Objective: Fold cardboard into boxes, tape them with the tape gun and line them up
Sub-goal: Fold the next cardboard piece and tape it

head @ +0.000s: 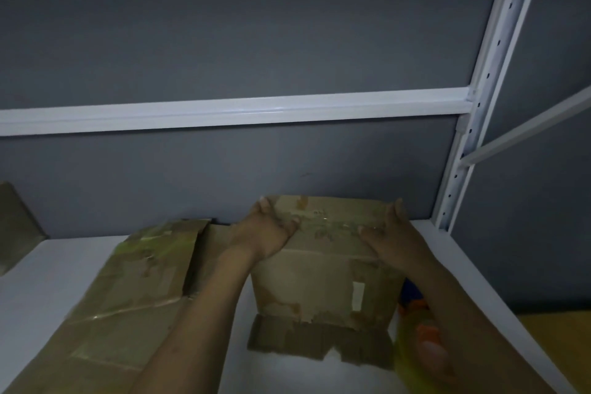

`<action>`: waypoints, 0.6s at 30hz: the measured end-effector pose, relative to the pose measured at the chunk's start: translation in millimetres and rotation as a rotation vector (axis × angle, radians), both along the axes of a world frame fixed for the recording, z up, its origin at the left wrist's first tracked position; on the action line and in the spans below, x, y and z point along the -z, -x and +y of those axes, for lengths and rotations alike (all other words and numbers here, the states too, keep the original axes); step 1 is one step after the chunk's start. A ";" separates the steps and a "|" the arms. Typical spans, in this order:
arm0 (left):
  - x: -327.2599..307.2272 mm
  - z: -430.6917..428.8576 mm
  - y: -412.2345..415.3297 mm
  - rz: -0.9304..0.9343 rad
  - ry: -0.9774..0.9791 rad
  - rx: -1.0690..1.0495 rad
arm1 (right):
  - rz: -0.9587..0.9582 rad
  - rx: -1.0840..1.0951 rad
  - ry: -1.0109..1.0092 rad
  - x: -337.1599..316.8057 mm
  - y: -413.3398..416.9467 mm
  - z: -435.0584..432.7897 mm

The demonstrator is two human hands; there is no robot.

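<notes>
Cardboard box stood on white shelf, just right of flattened cardboard. Left hand and right hand pressed flat on its top, apart at opposite ends, fingers straight.

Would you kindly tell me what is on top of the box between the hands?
The left hand and right hand rest on top of the box, with shiny tape between them. What lies under the palms is covered.
</notes>
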State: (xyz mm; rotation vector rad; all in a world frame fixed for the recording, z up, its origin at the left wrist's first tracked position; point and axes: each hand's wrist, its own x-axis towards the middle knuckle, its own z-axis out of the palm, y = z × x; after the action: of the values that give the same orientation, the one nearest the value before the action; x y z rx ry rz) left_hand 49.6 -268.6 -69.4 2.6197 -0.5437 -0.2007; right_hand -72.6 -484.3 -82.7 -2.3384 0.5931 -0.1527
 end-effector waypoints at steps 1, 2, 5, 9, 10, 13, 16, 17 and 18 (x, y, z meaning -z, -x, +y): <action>-1.3 3.0 1.7 0.009 0.077 -0.007 | -0.034 0.025 -0.091 0.6 2.9 -0.4; -2.0 6.1 3.6 0.032 0.146 -0.022 | -0.054 0.049 -0.165 4.2 4.9 -2.6; 0.7 14.2 10.1 0.112 0.302 -0.125 | -0.126 0.069 -0.410 10.8 15.1 -7.3; 1.7 19.8 30.5 -0.002 0.321 -0.203 | -0.195 0.036 -0.561 10.9 30.4 -1.3; 3.0 22.5 37.5 -0.056 0.352 -0.226 | -0.227 0.045 -0.503 11.9 34.1 1.2; 10.0 33.7 58.8 -0.221 0.518 -0.302 | -0.392 0.084 -0.392 7.3 45.4 11.1; 12.4 42.0 73.8 -0.285 0.618 -0.276 | -0.527 0.244 -0.438 -9.8 48.7 20.3; 12.9 44.0 76.2 -0.271 0.635 -0.267 | -0.559 0.307 -0.512 -17.0 48.9 21.9; 12.2 46.0 79.7 -0.244 0.656 -0.252 | -0.584 0.359 -0.571 -22.5 48.5 21.7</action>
State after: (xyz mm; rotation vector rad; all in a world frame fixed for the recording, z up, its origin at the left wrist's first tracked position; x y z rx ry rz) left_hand -30.1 -222.6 -81.6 2.0440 -0.2832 0.3307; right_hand -121.1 -462.6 -60.2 -1.5189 0.6436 -0.7046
